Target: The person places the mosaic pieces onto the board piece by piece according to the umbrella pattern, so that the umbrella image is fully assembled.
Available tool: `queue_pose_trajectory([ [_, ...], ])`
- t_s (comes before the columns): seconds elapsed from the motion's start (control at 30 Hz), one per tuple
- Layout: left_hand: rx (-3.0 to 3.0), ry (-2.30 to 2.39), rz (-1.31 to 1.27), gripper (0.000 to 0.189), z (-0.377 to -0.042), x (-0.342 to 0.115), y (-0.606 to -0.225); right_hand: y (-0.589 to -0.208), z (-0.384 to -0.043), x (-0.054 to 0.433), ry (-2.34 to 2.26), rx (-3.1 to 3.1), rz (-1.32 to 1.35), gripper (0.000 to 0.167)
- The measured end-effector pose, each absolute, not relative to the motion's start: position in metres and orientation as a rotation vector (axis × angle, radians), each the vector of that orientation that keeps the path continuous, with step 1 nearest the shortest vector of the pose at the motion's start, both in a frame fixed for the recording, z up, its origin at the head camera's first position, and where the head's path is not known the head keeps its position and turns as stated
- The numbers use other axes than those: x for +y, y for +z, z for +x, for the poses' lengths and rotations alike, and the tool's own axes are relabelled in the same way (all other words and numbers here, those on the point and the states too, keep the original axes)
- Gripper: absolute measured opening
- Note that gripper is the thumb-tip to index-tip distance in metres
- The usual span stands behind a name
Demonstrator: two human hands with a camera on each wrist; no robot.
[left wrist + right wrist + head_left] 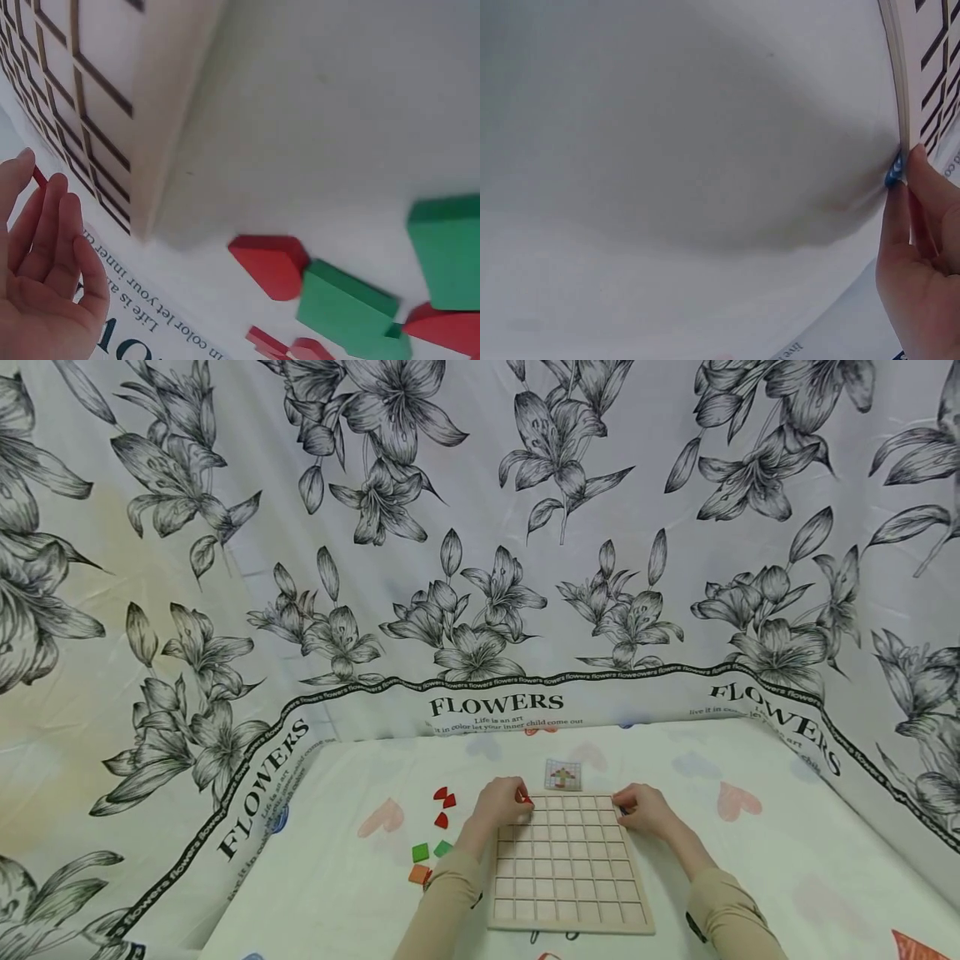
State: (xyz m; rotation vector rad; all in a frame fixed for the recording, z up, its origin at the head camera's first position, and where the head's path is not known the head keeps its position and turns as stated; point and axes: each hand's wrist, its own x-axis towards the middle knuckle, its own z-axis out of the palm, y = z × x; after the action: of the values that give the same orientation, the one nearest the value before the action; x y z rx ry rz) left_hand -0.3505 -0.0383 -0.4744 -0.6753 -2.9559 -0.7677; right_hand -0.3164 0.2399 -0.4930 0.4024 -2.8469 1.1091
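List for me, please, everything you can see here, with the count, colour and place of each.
Board: one, pale wood grid, on the cloth between the hands
Card: one, whitish with a small coloured pattern, beyond the board's far edge
Red pieces: at least four loose, left of the board; another held
Green pieces: at least two, left of the board
Orange piece: one, nearer than the green pieces
Blue patch: one, at the right fingertips; unclear what it is
Cloth: one, white with printed hearts, underneath
Curtain: white with black flowers, behind and both sides
Left hand: one, at the board's far left corner, pinching a red piece
Right hand: one, at the far right corner
Sleeves: two, beige, on the arms
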Motion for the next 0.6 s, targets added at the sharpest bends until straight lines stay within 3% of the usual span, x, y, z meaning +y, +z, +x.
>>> queue_pose_trajectory([
  [0.6, -2.991, -0.694, -0.729, 0.013, -0.348, -0.001, -0.477, -0.496, -0.316, 0.242, 1.045, -2.839, 0.459, 0.031],
])
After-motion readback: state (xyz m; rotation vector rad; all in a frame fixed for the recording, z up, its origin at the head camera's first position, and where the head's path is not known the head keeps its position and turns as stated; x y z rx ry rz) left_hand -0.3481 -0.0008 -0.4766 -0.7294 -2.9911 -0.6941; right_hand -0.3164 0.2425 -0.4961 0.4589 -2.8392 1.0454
